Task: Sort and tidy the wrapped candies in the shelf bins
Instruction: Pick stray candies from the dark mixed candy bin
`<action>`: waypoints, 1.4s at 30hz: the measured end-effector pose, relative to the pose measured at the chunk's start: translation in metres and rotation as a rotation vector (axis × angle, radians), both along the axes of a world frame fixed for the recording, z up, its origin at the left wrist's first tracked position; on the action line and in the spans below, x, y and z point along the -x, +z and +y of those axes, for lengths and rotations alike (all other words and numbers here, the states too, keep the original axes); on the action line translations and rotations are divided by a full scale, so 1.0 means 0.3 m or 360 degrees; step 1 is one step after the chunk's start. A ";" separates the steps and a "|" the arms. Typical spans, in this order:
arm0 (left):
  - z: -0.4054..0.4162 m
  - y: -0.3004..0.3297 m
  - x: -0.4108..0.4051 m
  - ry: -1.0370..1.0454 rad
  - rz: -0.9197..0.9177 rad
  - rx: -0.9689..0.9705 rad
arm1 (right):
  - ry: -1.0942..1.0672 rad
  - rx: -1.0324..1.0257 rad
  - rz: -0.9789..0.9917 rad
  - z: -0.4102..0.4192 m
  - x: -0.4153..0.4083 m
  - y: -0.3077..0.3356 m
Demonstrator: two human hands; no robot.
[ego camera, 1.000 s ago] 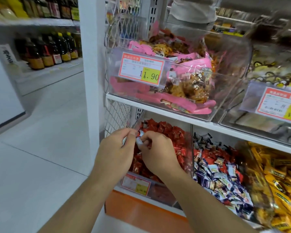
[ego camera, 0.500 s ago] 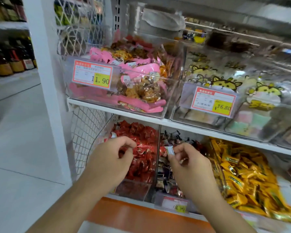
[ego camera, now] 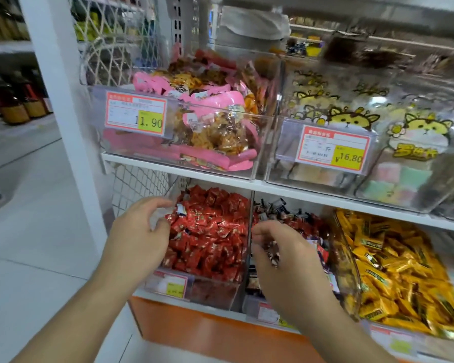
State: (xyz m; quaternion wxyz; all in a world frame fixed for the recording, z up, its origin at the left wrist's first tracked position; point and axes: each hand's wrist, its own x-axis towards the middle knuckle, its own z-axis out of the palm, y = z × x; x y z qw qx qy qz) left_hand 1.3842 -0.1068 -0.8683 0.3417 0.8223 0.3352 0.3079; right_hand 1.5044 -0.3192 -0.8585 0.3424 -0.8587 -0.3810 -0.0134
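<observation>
Candies sit in clear bins on the lower shelf, and I see both hands over them. My right hand (ego camera: pixel 286 260) is nearest, above the middle bin (ego camera: pixel 257 307) w/ mixed dark-wrapped candies (ego camera: pixel 278 209); fingers are curled downward and apart. Some small wrappers show under the fingertips, but I cannot tell if it holds one. My left hand (ego camera: pixel 139 239) is at the left wall of the bin (ego camera: pixel 220 292) w/ red candies (ego camera: pixel 212 226), fingers loosely spread, and I see nothing held in it. One white-blue wrapped piece (ego camera: pixel 181 209) lies just beside the fingertips, on top of the red ones. To the right, a bin has yellow candies (ego camera: pixel 393 263). On the upper shelf (ego camera: pixel 184 174), farther back, the bin w/ pink snack bags (ego camera: pixel 215 119) has a price tag (ego camera: pixel 136 117) reading 11.90; next bin w/ cat-print bags (ego camera: pixel 414 137) has a tag (ego camera: pixel 334 150) reading 16.80.
</observation>
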 end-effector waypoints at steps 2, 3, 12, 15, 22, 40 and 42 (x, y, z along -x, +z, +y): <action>0.014 -0.011 0.005 0.0002 0.0015 0.0026 | 0.0115 -0.0043 0.0038 0.082 0.040 0.013; 0.020 -0.017 0.007 0.0008 0.0026 0.0052 | 0.0159 -0.0039 0.0067 0.130 0.054 0.015; 0.047 -0.030 0.015 -0.0011 0.0021 0.0056 | 0.0150 0.0255 0.0139 0.507 0.010 -0.105; 0.064 -0.035 0.019 -0.0008 0.0000 0.0063 | 0.0152 0.0398 0.0092 0.521 0.002 -0.139; 0.078 -0.042 0.029 -0.0029 -0.0017 0.0113 | 0.0135 0.0419 -0.0023 0.523 0.003 -0.153; 0.066 -0.053 0.018 -0.0007 -0.0013 0.0194 | 0.0198 0.0651 -0.0176 0.527 -0.002 -0.147; 0.069 -0.056 0.015 0.0001 -0.0013 0.0185 | 0.0197 0.0648 -0.0173 0.529 -0.010 -0.145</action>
